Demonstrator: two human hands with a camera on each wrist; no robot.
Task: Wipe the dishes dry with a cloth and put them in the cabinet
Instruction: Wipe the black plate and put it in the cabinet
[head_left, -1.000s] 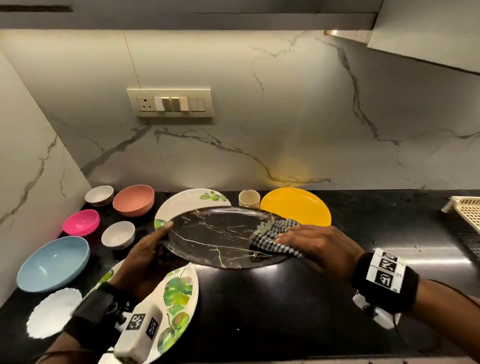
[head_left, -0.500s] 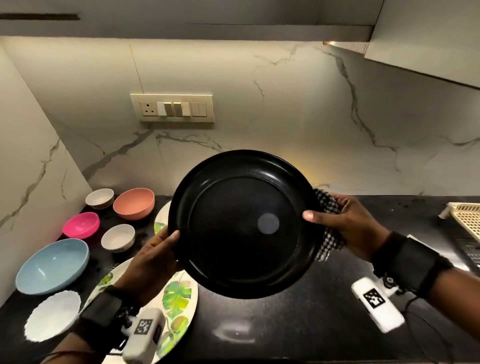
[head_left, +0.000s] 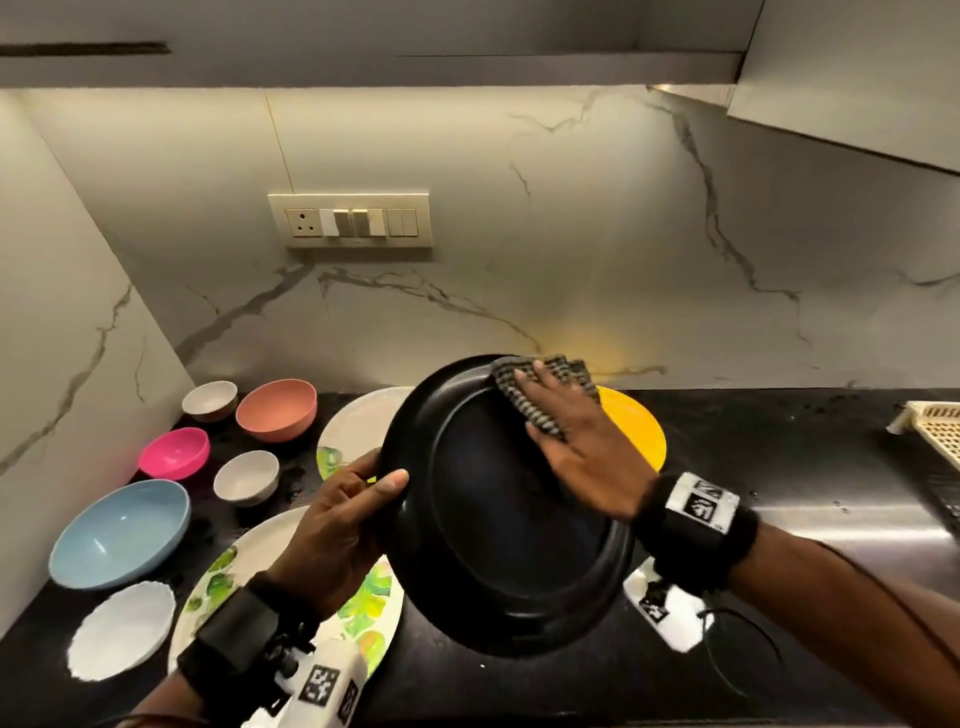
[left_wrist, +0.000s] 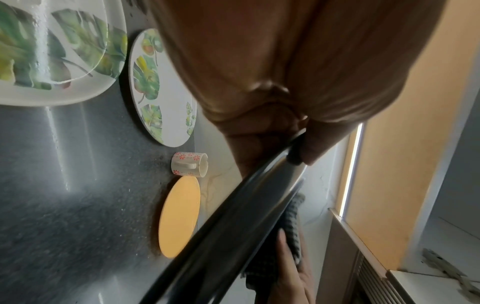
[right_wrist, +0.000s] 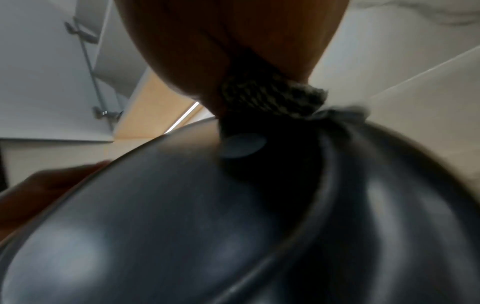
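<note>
Above the dark worktop (head_left: 769, 436) a black plate (head_left: 498, 519) is held tilted in the air, its plain black side turned toward the person. The left hand (head_left: 337, 525) grips the plate's left rim, thumb on the near side and fingers curled behind it. The right hand (head_left: 582, 457) lies flat on the plate's upper right part, fingers straight and spread, pressing a checked cloth (head_left: 524, 395) against the top edge
</note>
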